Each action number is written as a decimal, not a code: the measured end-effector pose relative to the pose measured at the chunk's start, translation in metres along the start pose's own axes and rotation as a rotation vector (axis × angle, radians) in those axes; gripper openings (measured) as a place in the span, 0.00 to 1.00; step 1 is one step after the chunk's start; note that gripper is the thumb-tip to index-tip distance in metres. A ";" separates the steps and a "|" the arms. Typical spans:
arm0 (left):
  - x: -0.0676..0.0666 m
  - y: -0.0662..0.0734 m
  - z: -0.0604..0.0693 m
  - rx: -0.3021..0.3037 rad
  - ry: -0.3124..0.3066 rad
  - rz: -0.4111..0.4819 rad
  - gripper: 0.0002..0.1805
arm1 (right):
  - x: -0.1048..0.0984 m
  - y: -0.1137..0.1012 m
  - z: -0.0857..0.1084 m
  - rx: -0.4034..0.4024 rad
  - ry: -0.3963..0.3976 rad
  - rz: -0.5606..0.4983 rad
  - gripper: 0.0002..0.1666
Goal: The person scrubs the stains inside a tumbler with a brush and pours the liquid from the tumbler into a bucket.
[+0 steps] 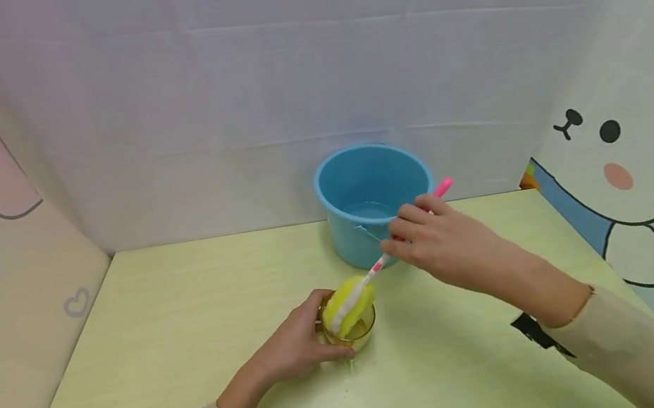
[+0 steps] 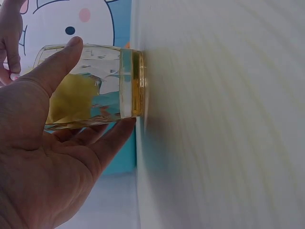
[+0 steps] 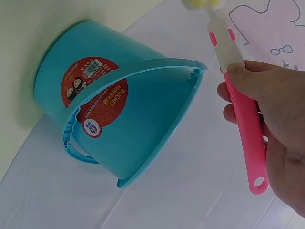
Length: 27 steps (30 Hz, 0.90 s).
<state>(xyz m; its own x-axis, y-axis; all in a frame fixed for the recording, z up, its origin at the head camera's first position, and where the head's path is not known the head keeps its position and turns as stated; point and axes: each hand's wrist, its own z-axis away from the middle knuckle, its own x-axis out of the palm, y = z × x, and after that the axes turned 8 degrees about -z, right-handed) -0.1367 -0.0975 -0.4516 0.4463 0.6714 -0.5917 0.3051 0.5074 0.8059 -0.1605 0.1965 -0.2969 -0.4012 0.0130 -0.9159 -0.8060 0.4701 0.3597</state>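
Note:
An amber-tinted drinking glass (image 1: 361,338) stands on the table, and my left hand (image 1: 304,336) holds it from the left side. In the left wrist view the thumb and fingers wrap round the glass (image 2: 109,86), its thick base at the tabletop. My right hand (image 1: 435,237) grips the pink and white handle of a bottle brush (image 3: 243,124). The brush slants down to the left, its yellow and white sponge head (image 1: 349,306) at the mouth of the glass and partly inside. Yellow sponge shows through the glass wall in the left wrist view.
Behind the hands, near the back edge of the pale wooden table (image 1: 189,304), stands a blue bucket (image 1: 348,236) with some water in it. A red label (image 3: 95,95) is on its side. Printed cloth panels (image 1: 643,132) with cartoon animals enclose the sides.

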 end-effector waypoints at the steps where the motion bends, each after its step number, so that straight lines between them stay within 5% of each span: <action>1: 0.000 0.000 0.000 0.001 0.001 -0.002 0.49 | 0.001 0.000 0.000 0.003 0.000 -0.002 0.27; 21: 0.000 -0.003 -0.001 -0.008 0.006 -0.027 0.50 | 0.001 0.009 0.018 0.066 0.010 -0.085 0.30; 27: 0.000 -0.005 -0.002 -0.006 0.007 -0.043 0.49 | -0.005 0.009 0.023 0.060 0.002 -0.090 0.24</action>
<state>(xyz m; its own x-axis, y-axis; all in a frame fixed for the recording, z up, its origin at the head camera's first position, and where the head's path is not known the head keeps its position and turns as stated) -0.1402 -0.0992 -0.4555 0.4273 0.6526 -0.6257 0.3186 0.5389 0.7798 -0.1556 0.2209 -0.2937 -0.3294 -0.0329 -0.9436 -0.8111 0.5214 0.2650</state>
